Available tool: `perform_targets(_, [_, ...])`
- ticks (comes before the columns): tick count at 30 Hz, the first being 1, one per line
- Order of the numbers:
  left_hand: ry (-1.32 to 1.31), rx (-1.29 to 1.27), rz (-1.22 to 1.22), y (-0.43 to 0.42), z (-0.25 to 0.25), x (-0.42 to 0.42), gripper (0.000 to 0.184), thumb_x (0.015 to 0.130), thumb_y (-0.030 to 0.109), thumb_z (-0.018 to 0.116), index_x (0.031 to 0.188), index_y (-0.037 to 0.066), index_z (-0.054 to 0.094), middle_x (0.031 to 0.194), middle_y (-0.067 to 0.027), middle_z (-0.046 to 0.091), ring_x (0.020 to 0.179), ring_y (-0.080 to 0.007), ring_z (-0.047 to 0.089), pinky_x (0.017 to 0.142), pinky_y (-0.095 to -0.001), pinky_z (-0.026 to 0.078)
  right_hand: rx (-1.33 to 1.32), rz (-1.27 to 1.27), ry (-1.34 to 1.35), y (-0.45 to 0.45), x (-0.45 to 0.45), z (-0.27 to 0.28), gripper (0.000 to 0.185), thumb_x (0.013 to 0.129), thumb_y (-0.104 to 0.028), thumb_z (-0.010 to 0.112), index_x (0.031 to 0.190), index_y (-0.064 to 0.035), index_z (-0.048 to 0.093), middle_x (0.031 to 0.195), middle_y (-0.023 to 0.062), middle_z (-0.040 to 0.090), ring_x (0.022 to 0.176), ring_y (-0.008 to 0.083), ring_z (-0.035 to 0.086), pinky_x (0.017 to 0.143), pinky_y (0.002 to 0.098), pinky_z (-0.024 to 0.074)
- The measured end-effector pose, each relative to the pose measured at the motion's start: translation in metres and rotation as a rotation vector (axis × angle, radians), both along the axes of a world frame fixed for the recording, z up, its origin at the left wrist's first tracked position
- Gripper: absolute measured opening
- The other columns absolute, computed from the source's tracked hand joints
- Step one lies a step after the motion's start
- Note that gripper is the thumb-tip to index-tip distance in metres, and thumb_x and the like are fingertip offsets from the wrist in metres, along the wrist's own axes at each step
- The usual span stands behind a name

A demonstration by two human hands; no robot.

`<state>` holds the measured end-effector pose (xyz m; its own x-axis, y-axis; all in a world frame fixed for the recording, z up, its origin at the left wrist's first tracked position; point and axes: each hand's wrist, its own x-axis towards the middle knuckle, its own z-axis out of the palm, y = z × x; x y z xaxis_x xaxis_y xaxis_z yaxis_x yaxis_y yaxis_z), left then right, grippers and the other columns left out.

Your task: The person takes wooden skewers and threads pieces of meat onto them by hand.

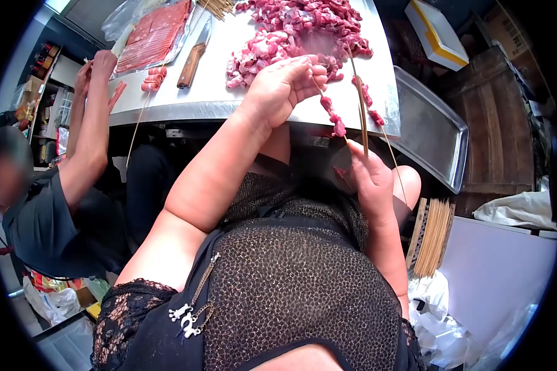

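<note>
In my right hand (372,180) are bamboo sticks: a skewer (335,117) threaded with several small pieces of red meat, and bare sticks (360,102) pointing up toward the table. My left hand (286,86) is palm up, its fingers curled at the upper tip of the meat skewer. Whether a loose piece of meat is also between those fingers is hidden. Just beyond them, a large pile of cut raw meat (257,55) covers part of the white table. Another threaded skewer (375,114) lies over the table edge to the right, its stick hanging down.
A co-worker's hands (96,68) work at the left, near a rolled-meat skewer (153,79) and sliced meat (161,37). A wooden-handled knife (192,65) lies on the white table (210,93). Right are a metal tray (436,117), a box of sticks (433,238) and a foam box (436,37).
</note>
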<state>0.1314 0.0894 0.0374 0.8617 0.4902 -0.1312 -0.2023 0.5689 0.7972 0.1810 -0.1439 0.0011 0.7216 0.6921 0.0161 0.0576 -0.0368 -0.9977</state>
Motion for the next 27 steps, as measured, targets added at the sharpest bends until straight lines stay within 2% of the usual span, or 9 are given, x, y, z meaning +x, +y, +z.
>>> perform_targets(1, [0.0,-0.015,0.001,-0.001,-0.001,0.001,0.03,0.095,0.016,0.048,0.118,-0.004,0.05,0.099,-0.0147,0.064,0.089,-0.0224,0.064,0.084,-0.0352,0.054,-0.007,-0.017,-0.097,0.001,0.001,-0.004,0.025,0.091,-0.004,0.055,0.115,-0.0027,0.062,0.072,-0.0093,0.051,0.058,-0.0011,0.037,0.051,0.0144,0.0321])
perform_targets(5, [-0.013,-0.045,0.018,-0.009,-0.003,0.005,0.026,0.095,0.016,0.047,0.113,-0.002,0.053,0.096,-0.013,0.063,0.086,-0.0218,0.063,0.085,-0.0379,0.053,0.028,-0.025,-0.045,0.003,-0.004,-0.009,0.025,0.091,-0.004,0.054,0.115,-0.0029,0.062,0.073,-0.009,0.051,0.058,-0.001,0.037,0.052,0.0144,0.0325])
perform_targets(13, [-0.173,-0.13,0.032,-0.018,-0.005,0.01,0.022,0.095,0.013,0.036,0.096,0.001,0.054,0.093,-0.0147,0.061,0.089,-0.0285,0.061,0.09,-0.05,0.048,0.054,0.006,0.219,0.008,-0.008,-0.004,0.027,0.092,-0.004,0.052,0.118,-0.0017,0.059,0.071,-0.0072,0.049,0.058,0.0003,0.041,0.053,0.0154,0.0351])
perform_targets(16, [-0.234,-0.211,-0.042,-0.017,-0.008,0.011,0.021,0.094,0.013,0.037,0.095,0.001,0.054,0.093,-0.0151,0.061,0.089,-0.0297,0.061,0.093,-0.0509,0.047,0.069,0.051,0.301,0.011,-0.011,0.003,0.028,0.093,-0.004,0.051,0.119,-0.0005,0.058,0.07,-0.0056,0.05,0.058,0.0013,0.042,0.053,0.0155,0.0364])
perform_targets(20, [-0.172,-0.133,-0.069,-0.03,-0.012,0.01,0.023,0.093,0.016,0.038,0.094,0.0,0.055,0.089,-0.0161,0.062,0.085,-0.0314,0.062,0.076,-0.0439,0.053,0.088,0.081,0.38,0.012,-0.009,0.008,0.028,0.092,-0.004,0.051,0.119,-0.0005,0.058,0.07,-0.0051,0.051,0.058,0.0014,0.043,0.053,0.0154,0.0367])
perform_targets(21, [-0.089,-0.241,-0.045,-0.039,-0.012,0.01,0.025,0.093,0.018,0.038,0.095,-0.001,0.054,0.089,-0.0169,0.063,0.082,-0.0325,0.063,0.068,-0.0401,0.053,0.1,0.068,0.368,0.014,-0.008,0.008,0.028,0.092,-0.004,0.051,0.119,-0.0002,0.058,0.07,-0.0052,0.051,0.058,0.0014,0.043,0.053,0.0154,0.0367])
perform_targets(22, [-0.114,-0.236,-0.099,-0.036,-0.017,0.009,0.025,0.094,0.017,0.038,0.101,-0.002,0.053,0.092,-0.0177,0.063,0.084,-0.032,0.062,0.073,-0.0405,0.053,0.112,0.054,0.356,0.017,-0.006,0.008,0.028,0.092,-0.005,0.051,0.119,0.0002,0.058,0.069,-0.0052,0.051,0.058,0.0014,0.043,0.054,0.0154,0.0367])
perform_targets(24, [-0.078,-0.212,0.004,-0.037,-0.014,0.015,0.025,0.095,0.016,0.039,0.107,-0.002,0.051,0.095,-0.0181,0.062,0.086,-0.0305,0.062,0.079,-0.0415,0.052,0.128,0.071,0.355,0.016,-0.003,0.008,0.029,0.092,-0.006,0.052,0.12,-0.0018,0.058,0.07,-0.0044,0.053,0.058,0.0015,0.044,0.053,0.016,0.0376])
perform_targets(27, [-0.113,-0.186,0.05,-0.027,-0.017,0.018,0.026,0.098,0.019,0.039,0.11,-0.001,0.049,0.099,-0.0175,0.061,0.086,-0.0269,0.061,0.083,-0.0421,0.051,-0.127,-0.001,0.114,0.012,0.0,0.007,0.028,0.091,-0.011,0.056,0.118,-0.0077,0.061,0.073,-0.0006,0.059,0.061,0.0025,0.05,0.054,0.0199,0.0429])
